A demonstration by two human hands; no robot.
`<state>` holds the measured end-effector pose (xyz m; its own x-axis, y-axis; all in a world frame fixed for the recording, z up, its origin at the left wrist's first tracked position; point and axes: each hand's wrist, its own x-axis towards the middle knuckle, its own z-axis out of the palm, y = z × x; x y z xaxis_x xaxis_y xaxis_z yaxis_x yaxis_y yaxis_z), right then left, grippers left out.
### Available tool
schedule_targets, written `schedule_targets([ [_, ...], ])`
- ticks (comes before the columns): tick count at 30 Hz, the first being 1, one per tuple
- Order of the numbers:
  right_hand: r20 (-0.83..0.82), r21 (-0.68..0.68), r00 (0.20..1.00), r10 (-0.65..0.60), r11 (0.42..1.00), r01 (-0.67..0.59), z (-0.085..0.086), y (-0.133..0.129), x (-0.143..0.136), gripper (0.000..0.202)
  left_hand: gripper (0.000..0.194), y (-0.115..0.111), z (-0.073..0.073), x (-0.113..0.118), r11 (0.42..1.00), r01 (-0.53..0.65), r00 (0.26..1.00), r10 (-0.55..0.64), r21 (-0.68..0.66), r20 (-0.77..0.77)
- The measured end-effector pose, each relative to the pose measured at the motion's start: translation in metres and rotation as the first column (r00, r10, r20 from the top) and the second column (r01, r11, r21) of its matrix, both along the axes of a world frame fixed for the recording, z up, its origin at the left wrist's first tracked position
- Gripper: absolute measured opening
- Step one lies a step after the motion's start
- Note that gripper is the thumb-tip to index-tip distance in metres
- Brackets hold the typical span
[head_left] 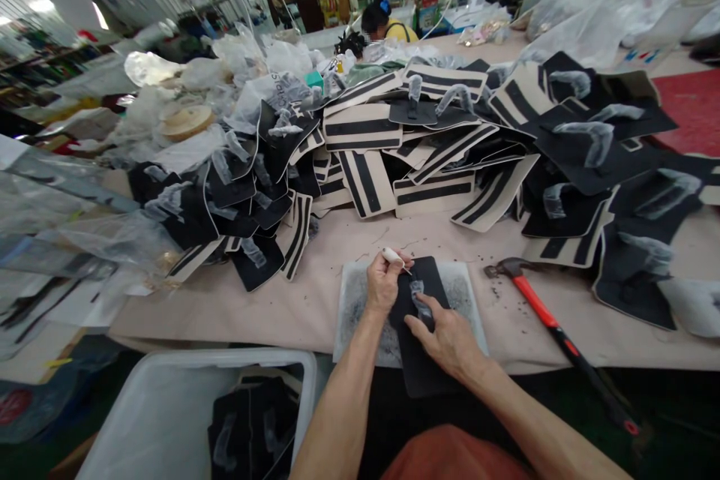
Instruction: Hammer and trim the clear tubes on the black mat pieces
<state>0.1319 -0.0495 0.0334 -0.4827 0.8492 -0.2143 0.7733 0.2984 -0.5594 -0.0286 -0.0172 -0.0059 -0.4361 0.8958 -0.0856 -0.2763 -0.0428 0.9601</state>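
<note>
A flat black panel (419,360) with rounded corners lies on a worn pale board (354,315) and overhangs the table's front edge. At its upper middle is a strap handle (418,298) wrapped in clear plastic. My left hand (384,283) is closed around a small white-handled tool (392,258), whose thin tip points at the panel just above the handle. My right hand (450,334) rests on the panel, thumb and index finger apart, the index fingertip touching the wrapped handle. Its other fingers are partly curled beneath the palm.
A hammer (532,292) with a red and black grip lies to the right, reaching past the table edge. Behind is a heap of black and striped panels (365,180). A white bin (140,405) with panels stands lower left. Another person (388,22) sits beyond the plastic bags (247,60).
</note>
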Motion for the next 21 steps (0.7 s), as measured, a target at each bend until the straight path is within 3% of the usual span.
schedule_targets([
  [21, 0.034, 0.015, 0.999, 0.014, 1.0, -0.015, 0.0008, -0.0005, -0.0002, 0.055, 0.032, 0.0003, 0.0041, 0.003, 1.0, 0.02, 0.997, -0.021, -0.013, -0.068],
])
